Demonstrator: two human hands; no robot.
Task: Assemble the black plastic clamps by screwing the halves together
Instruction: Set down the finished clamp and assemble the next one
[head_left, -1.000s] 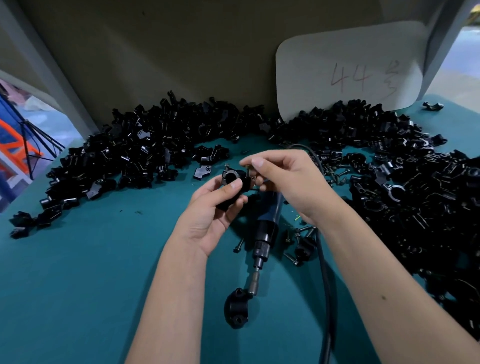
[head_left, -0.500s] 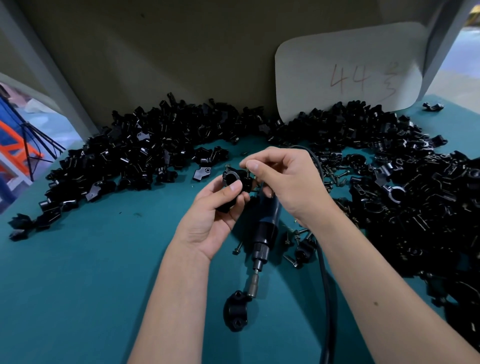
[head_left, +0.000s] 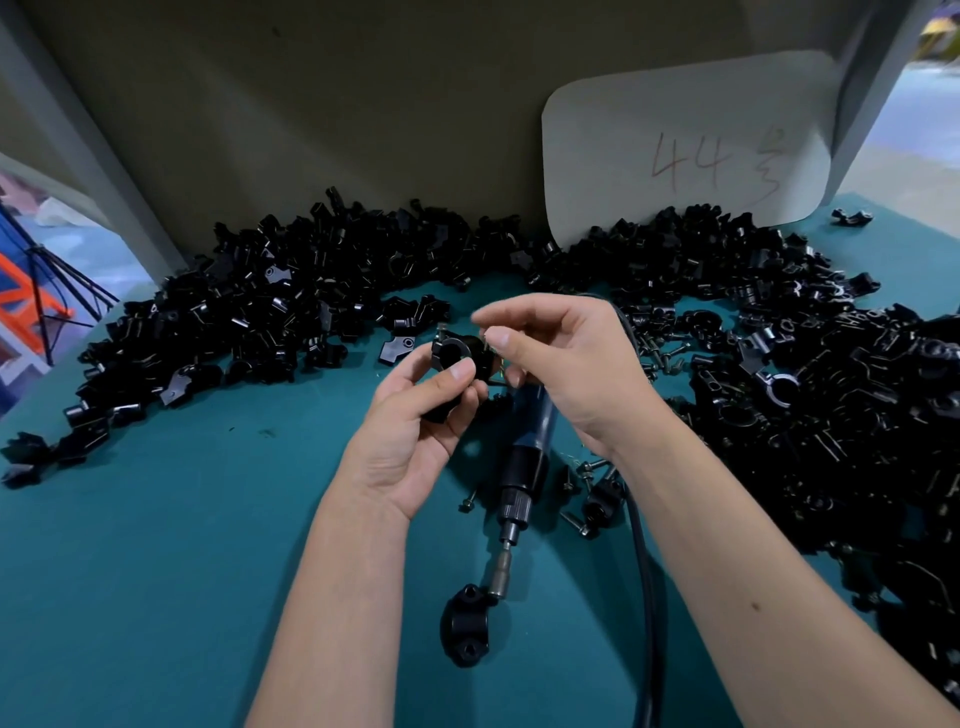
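Black clamp (head_left: 457, 358) in left hand (head_left: 415, 431), right hand (head_left: 561, 364) pinching screw (head_left: 487, 344).

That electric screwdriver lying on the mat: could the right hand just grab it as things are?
Probably, but not at once. The electric screwdriver lies uncovered on the green mat, just under the right hand. But that hand's fingertips pinch a small screw at the clamp in the left hand.

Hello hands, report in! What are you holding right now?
Left hand grips black clamp. Right hand pinches a screw at it. Electric screwdriver lies on table, unused. Nothing in the way.
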